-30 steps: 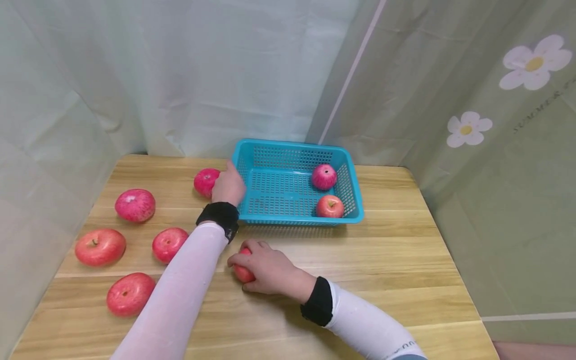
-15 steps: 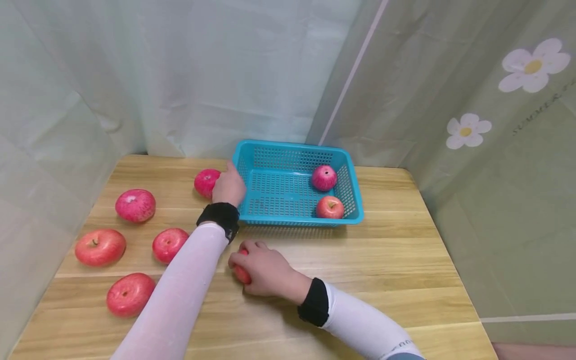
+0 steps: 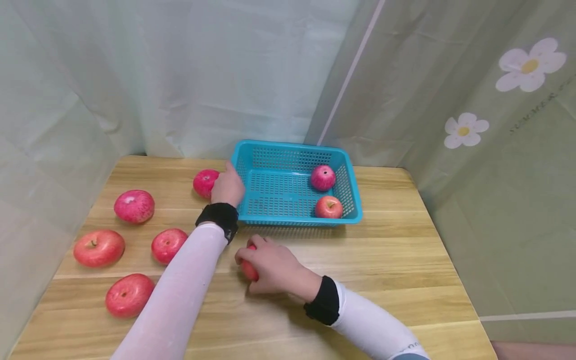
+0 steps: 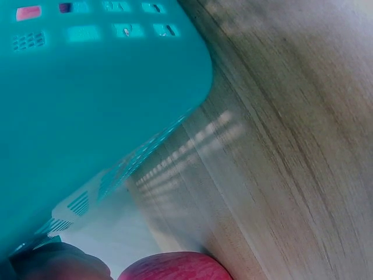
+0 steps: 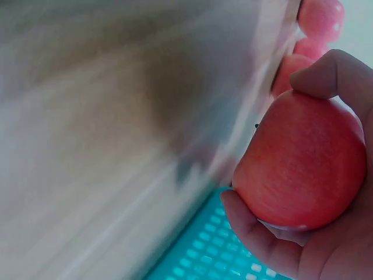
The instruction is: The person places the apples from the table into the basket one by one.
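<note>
My left hand (image 3: 228,187) holds the left rim of a blue perforated plastic basket (image 3: 279,220); the hand itself hides most of its fingers. Just left of this hand a magenta apple (image 3: 205,183) lies on the table. In the left wrist view the basket's wall (image 4: 105,105) fills the upper left, with part of that apple (image 4: 175,267) at the bottom. My right hand (image 3: 274,267) grips a red apple (image 5: 300,160) in front of the basket, thumb and fingers around it. Inside the basket, toward its right end, are a magenta apple (image 3: 323,178) and a lighter red apple (image 3: 328,207).
Several more apples lie on the left of the wooden table (image 3: 382,260): a magenta one (image 3: 134,206), and red ones including a stemmed apple (image 3: 99,248), a nearer apple (image 3: 129,295) and one by the left forearm (image 3: 168,245). A pale curtain (image 3: 225,75) hangs behind.
My right hand has shifted slightly right and away from me with the red apple in its grip. The left hand and basket stay in place.
</note>
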`<state>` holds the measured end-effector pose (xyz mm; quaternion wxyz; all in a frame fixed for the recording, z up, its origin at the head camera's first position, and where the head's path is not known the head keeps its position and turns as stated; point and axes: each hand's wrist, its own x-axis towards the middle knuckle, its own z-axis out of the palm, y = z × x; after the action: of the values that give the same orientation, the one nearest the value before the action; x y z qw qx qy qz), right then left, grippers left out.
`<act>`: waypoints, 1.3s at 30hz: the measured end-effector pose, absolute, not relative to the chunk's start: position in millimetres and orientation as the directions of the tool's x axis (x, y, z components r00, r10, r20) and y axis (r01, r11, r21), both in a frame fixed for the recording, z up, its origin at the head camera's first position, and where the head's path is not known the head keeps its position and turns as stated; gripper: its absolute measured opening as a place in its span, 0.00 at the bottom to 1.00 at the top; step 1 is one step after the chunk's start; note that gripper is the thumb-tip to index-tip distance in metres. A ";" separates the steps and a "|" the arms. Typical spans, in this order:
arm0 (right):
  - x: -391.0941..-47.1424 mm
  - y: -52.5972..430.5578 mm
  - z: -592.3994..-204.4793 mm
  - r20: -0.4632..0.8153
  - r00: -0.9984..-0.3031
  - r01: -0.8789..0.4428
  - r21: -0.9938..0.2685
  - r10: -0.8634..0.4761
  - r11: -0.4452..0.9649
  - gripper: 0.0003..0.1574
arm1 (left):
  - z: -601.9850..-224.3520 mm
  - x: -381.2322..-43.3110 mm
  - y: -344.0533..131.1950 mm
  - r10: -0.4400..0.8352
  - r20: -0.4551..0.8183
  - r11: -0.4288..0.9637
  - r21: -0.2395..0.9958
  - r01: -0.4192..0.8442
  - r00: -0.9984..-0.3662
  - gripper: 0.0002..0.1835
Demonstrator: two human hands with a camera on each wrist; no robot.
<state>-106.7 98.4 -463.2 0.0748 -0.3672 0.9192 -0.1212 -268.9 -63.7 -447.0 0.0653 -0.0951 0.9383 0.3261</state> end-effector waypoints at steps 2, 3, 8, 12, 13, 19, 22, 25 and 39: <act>-107.9 102.3 -459.6 -0.053 -0.725 -0.646 -0.292 -0.686 0.705 0.37 | -447.7 -268.9 -64.2 -0.136 -0.182 0.769 0.600 -0.220 -0.974 0.43; -108.4 104.4 -457.7 -0.057 -0.727 -0.640 -0.303 -0.684 0.706 0.37 | -448.1 -268.9 -64.4 -0.136 -0.182 0.770 0.599 -0.219 -0.974 0.43; -109.4 115.9 -443.5 -0.082 -0.736 -0.609 -0.354 -0.672 0.710 0.36 | -450.0 -267.9 -63.7 -0.139 -0.174 0.776 0.593 -0.216 -0.975 0.41; -110.1 125.5 -430.7 -0.100 -0.745 -0.579 -0.396 -0.660 0.713 0.38 | -450.2 -268.0 -62.7 -0.141 -0.174 0.776 0.591 -0.218 -0.975 0.42; -110.2 127.6 -427.2 -0.104 -0.747 -0.571 -0.407 -0.657 0.713 0.39 | -450.2 -268.2 -62.6 -0.143 -0.174 0.775 0.593 -0.219 -0.974 0.42; -110.6 141.8 -406.0 -0.104 -0.755 -0.534 -0.476 -0.648 0.699 0.42 | -449.5 -267.8 -62.4 -0.143 -0.177 0.771 0.597 -0.222 -0.974 0.42; -112.0 147.7 -395.3 -0.073 -0.763 -0.530 -0.498 -0.643 0.686 0.41 | -449.0 -267.0 -62.0 -0.143 -0.178 0.773 0.594 -0.222 -0.974 0.42; -114.7 152.7 -386.2 -0.041 -0.776 -0.525 -0.512 -0.629 0.680 0.40 | -448.4 -266.7 -61.9 -0.143 -0.178 0.773 0.595 -0.222 -0.974 0.41; -154.8 178.8 -365.4 0.071 -0.892 -0.400 -0.587 -0.447 0.704 0.36 | -448.8 -270.5 -63.2 -0.148 -0.170 0.766 0.604 -0.221 -0.974 0.37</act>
<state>-154.8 178.8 -365.4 0.0382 -0.2295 0.9222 -0.3090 -270.5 -63.2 -448.8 0.0561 -0.0984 0.9379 0.3278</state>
